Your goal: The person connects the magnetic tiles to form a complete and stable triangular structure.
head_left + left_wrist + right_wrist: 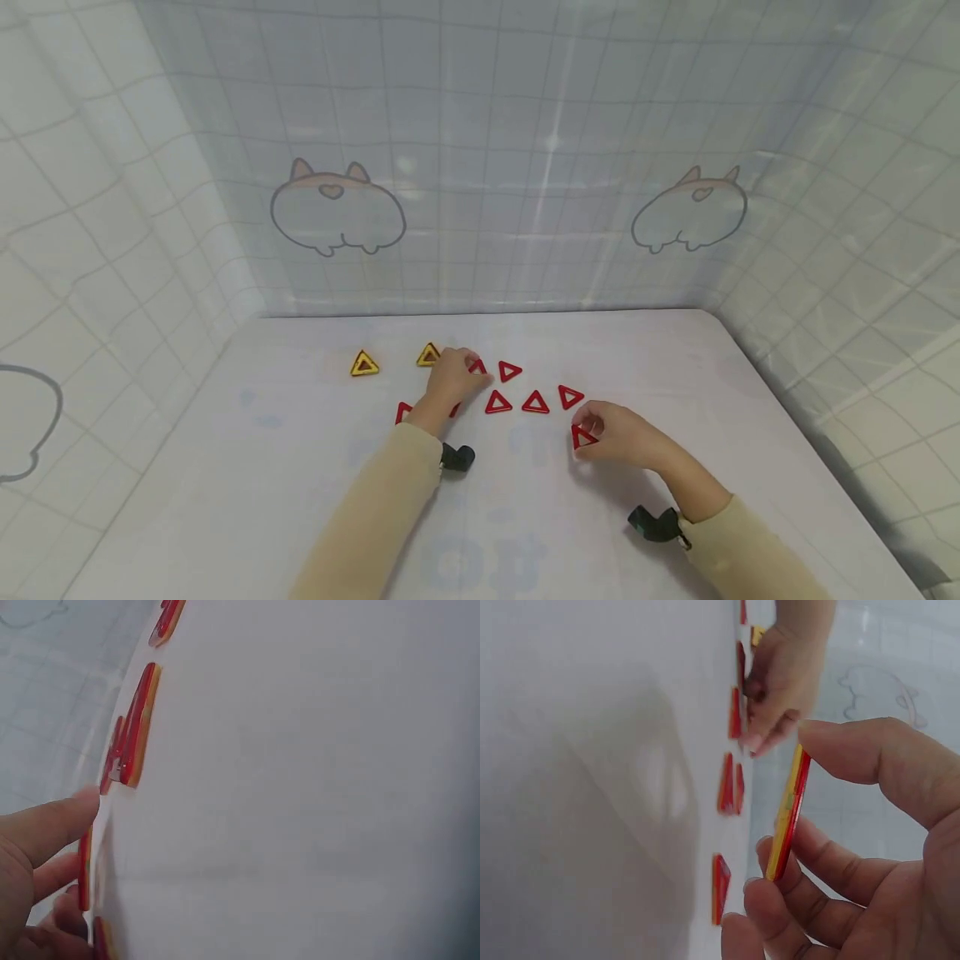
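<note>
My left hand [453, 377] is at the back of the table and pinches a red triangle frame [477, 367] between thumb and fingers. The left wrist view shows that piece edge-on, close to the surface. Farther right, my right hand [618, 435] holds another red triangle frame [582, 438] by its edges. Seen from the right wrist, this triangle [789, 814] has a yellow face and a red face, and is lifted off the table. Several red triangles lie between the hands, among them one [536, 402] with its point away from me. Part of the row is hidden behind my left wrist.
Two yellow triangles lie at the back left, one [364, 364] apart and one [428, 355] just beside my left hand. Behind the white table [262, 500] rises a grid-patterned curtain [510, 208], with similar sheets on both sides.
</note>
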Motion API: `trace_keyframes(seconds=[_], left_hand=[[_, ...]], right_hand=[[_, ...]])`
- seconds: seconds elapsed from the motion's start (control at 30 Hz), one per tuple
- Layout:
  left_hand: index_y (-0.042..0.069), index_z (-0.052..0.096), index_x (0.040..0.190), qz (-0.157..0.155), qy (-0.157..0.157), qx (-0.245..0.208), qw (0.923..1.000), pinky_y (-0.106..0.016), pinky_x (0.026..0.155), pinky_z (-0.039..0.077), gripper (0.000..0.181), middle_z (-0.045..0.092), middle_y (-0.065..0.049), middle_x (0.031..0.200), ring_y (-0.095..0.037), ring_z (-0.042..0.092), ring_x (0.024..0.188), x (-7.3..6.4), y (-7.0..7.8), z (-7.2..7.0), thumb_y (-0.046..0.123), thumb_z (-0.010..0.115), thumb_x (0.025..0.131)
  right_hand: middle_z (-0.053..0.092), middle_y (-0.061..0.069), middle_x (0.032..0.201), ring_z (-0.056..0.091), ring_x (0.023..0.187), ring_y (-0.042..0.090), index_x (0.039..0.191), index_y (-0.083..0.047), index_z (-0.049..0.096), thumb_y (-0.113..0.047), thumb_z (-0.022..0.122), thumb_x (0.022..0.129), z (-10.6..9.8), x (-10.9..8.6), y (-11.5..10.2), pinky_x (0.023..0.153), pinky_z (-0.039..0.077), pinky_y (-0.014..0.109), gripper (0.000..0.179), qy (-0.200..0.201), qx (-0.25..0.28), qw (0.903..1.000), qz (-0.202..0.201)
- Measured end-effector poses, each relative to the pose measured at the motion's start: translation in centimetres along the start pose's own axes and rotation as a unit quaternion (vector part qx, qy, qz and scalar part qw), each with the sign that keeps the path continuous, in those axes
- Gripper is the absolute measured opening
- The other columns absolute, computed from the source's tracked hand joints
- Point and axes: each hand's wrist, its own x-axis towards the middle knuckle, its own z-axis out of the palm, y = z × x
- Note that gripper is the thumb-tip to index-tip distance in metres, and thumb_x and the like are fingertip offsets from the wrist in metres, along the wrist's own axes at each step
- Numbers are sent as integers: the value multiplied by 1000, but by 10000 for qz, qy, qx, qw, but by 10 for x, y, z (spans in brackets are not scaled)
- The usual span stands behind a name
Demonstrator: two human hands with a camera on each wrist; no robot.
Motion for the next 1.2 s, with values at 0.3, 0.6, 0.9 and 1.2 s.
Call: trace_keyframes(seconds=[0.3,0.6,0.9,1.2], left_hand=[[14,69,121,194,-265,-112,9994,-43,93,52,45,64,-6,116,-24,60,109,-24,0,-10,36,83,83],[21,70,119,271,-465,12,9985,-41,88,53,43,65,1,112,-22,59,107,-50,0,-20,36,84,81],[24,69,120,461,-748,212,9959,-42,87,54,47,67,3,115,-21,59,108,-82,1,-27,40,85,79],[20,71,117,865,-1298,356,9871,-32,73,54,49,68,7,105,-15,60,92,-109,-2,-24,39,88,75]], right_hand=[[58,-2,94,53,91,18,105,-13,63,-18,86,77,15,3,-12,79,49,36,37,-2,56,9992,-390],[59,-2,92,55,89,18,107,-15,64,-18,87,77,29,7,-24,73,51,32,38,71,154,9989,-444],[60,-3,92,56,87,18,108,-16,63,-19,87,77,38,12,-34,69,52,31,39,134,191,9980,-591],[61,-2,93,56,84,17,107,-17,63,-21,87,77,45,15,-38,64,53,28,38,46,126,9964,-839]])
